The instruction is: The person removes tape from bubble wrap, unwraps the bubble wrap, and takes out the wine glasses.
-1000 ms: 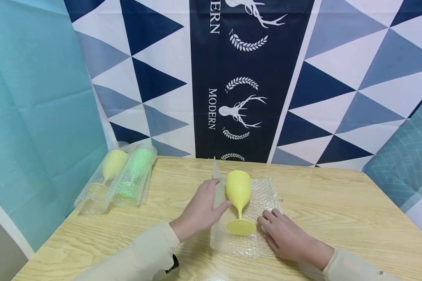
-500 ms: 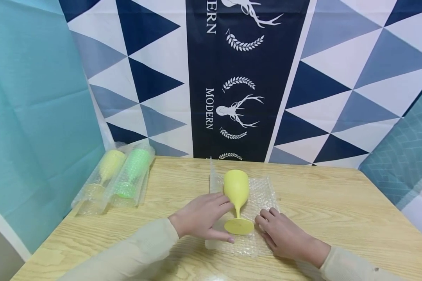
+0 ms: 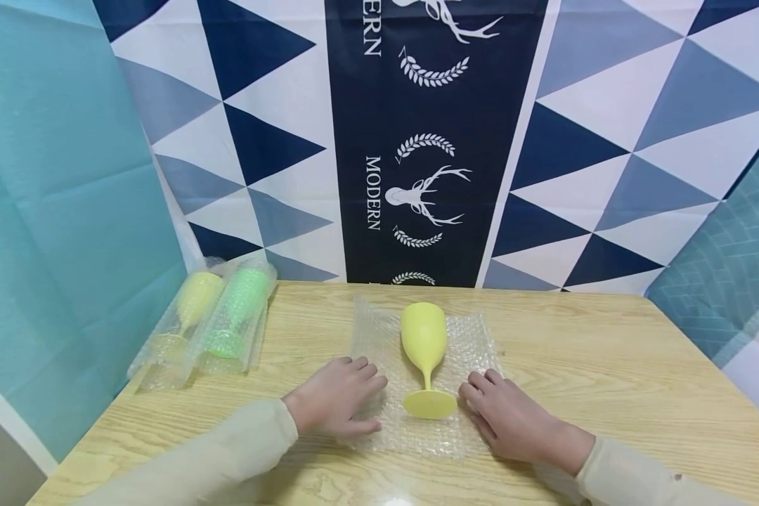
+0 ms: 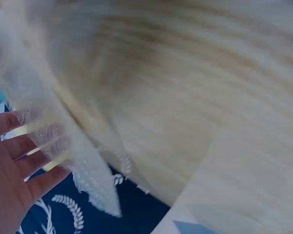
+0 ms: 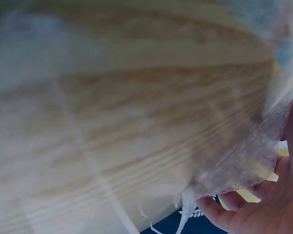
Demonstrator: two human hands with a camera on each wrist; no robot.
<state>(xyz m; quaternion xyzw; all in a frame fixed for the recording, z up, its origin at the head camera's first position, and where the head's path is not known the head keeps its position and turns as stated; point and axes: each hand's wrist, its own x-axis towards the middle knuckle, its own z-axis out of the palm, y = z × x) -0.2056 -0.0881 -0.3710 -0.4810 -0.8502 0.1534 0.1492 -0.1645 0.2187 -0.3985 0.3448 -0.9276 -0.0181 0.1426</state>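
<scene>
A yellow plastic goblet (image 3: 424, 336) lies on its side on a sheet of bubble wrap (image 3: 395, 437), its cup toward the wall and its round foot toward me. To the left of the goblet, my left hand (image 3: 341, 396) rests on the sheet with fingers spread. My right hand (image 3: 512, 418) touches the wrap's right edge, fingers lightly bent, close to the foot. Clear film lies across the fingers (image 4: 31, 161) in the left wrist view and across those in the right wrist view (image 5: 234, 200).
At the table's back left lie two wrapped goblets, one yellow (image 3: 197, 302) and one green (image 3: 245, 302), side by side in bubble wrap. The wooden table (image 3: 582, 365) ends at a patterned cloth backdrop (image 3: 430, 140). A turquoise cloth (image 3: 69, 211) hangs at the left.
My left hand has come down off the goblet's side and shifted left. The sheet's left flap, which stood up beside the cup, now lies flat. My right hand has hardly moved.
</scene>
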